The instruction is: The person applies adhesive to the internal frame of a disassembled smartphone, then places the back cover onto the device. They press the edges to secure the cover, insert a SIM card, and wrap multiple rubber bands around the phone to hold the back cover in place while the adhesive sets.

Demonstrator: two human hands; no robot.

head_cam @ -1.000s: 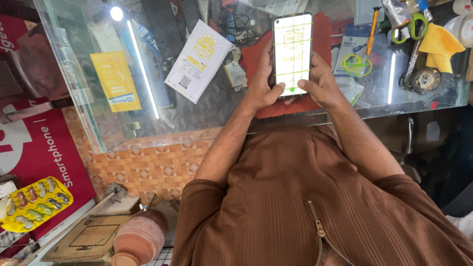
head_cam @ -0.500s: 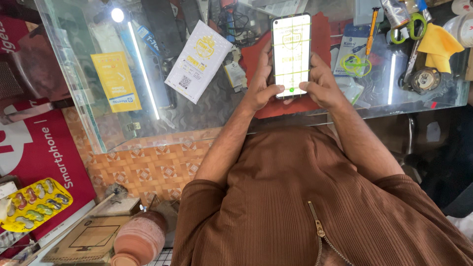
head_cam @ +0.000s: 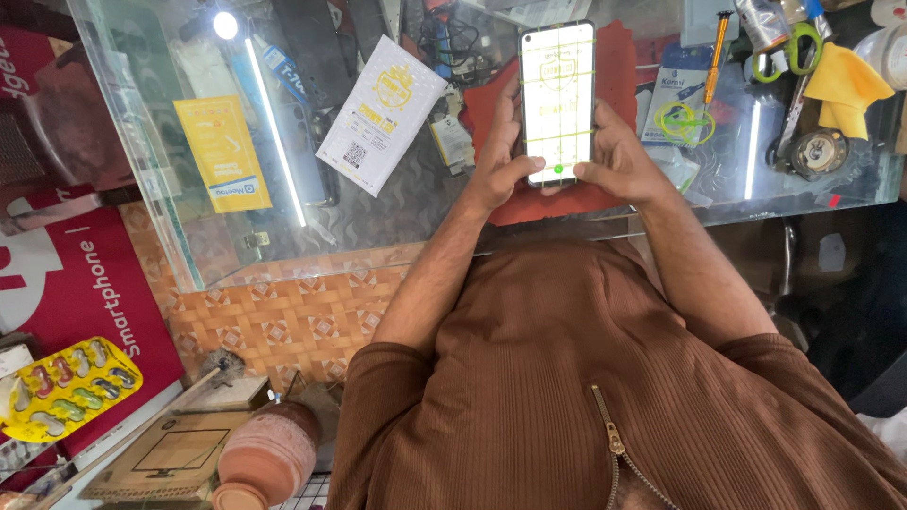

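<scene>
The phone [head_cam: 557,99] stands lengthwise over the red mat [head_cam: 619,76] at the counter's near edge, its tall screen lit white with yellow-green lines, held between the left hand [head_cam: 496,161] and the right hand [head_cam: 619,161]. To its left a white card [head_cam: 380,113] with yellow print lies tilted on the glass counter [head_cam: 397,217]. Further left, under the glass, sits a yellow label [head_cam: 222,151]. Right of the phone, a pale blue packet [head_cam: 673,94]. Off the counter's left end, a red sign [head_cam: 66,312], and below it a yellow blister pack [head_cam: 61,389] and a flat cardboard box [head_cam: 170,453].

left hand [head_cam: 499,162], right hand [head_cam: 619,162], raised, fingers curled
</scene>
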